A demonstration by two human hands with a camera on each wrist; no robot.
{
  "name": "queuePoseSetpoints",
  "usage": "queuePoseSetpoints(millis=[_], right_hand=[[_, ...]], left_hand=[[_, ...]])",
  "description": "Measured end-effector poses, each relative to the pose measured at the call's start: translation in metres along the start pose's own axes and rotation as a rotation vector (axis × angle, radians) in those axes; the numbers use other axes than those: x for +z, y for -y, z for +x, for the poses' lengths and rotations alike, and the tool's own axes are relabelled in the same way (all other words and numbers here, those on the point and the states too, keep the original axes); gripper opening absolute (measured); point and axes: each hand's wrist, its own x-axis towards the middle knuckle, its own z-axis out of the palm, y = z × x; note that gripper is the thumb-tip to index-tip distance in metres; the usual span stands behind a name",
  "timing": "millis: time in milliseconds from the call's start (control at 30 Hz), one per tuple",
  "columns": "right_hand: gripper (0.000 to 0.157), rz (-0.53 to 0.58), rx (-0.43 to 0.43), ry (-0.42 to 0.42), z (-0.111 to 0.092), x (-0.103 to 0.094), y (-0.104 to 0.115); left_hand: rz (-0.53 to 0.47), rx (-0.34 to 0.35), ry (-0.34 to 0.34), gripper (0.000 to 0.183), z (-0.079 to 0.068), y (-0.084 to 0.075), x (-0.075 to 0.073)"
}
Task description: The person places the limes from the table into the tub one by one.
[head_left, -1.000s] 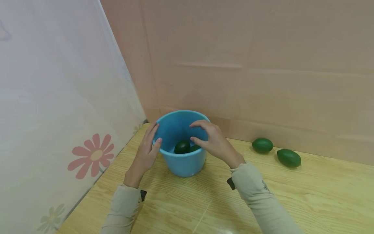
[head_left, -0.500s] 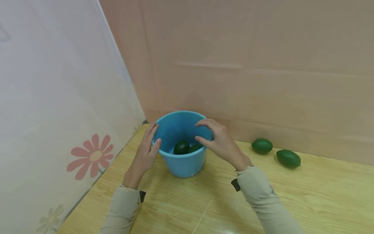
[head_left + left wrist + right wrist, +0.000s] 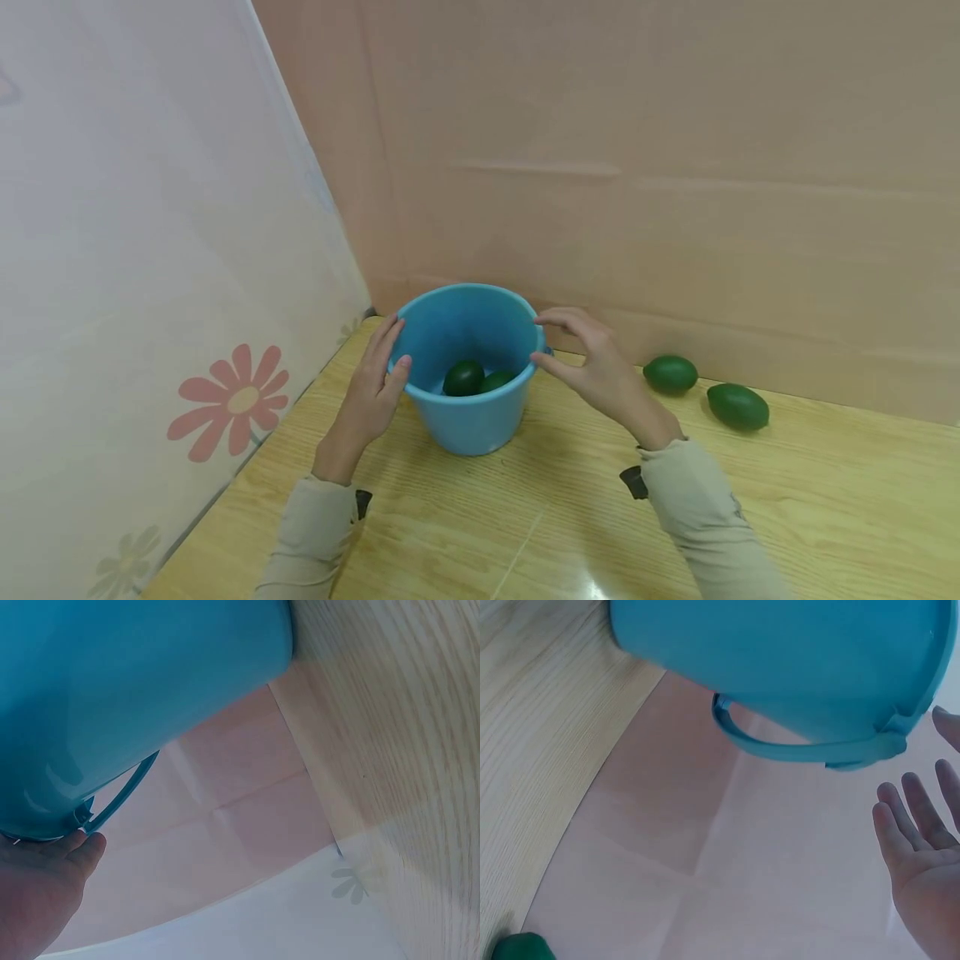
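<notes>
The blue bucket [image 3: 468, 425] stood on the desk [image 3: 450, 533], the left hand [image 3: 370, 387] loosely touching its rim at nine o'clock, the empty right hand [image 3: 603, 375] spread at three; a sideways knock could have toppled it, spilling its green fruits [image 3: 463, 377].

Bare hands [image 3: 372, 387] emerge from creased beige sleeves [image 3: 311, 529] with black wrist pieces [image 3: 634, 482]

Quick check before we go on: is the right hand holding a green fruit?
No, the right hand is beside the blue bucket, its fingers apart and holding nothing.
</notes>
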Motion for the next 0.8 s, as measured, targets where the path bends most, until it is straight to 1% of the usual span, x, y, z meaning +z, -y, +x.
queuePoseSetpoints(millis=[267,367,633,800], right_hand=[[0.048,-0.018,0.036,0.020,-0.005,-0.010,-0.004],[0.048,-0.038,0.044,0.007,-0.009,-0.013,-0.006],[0.047,-0.105,0.006,-0.039,-0.018,-0.020,-0.018],[0.047,-0.137,0.017,-0.039,-0.024,-0.025,-0.024]], left_hand=[[-0.002,0.020,-0.015,0.056,0.000,0.003,-0.001],[-0.004,0.020,-0.016,0.056,0.000,0.003,-0.001],[-0.006,0.012,-0.014,0.056,0.001,0.004,-0.001],[-0.011,0.018,-0.012,0.056,0.000,0.003,-0.001]])
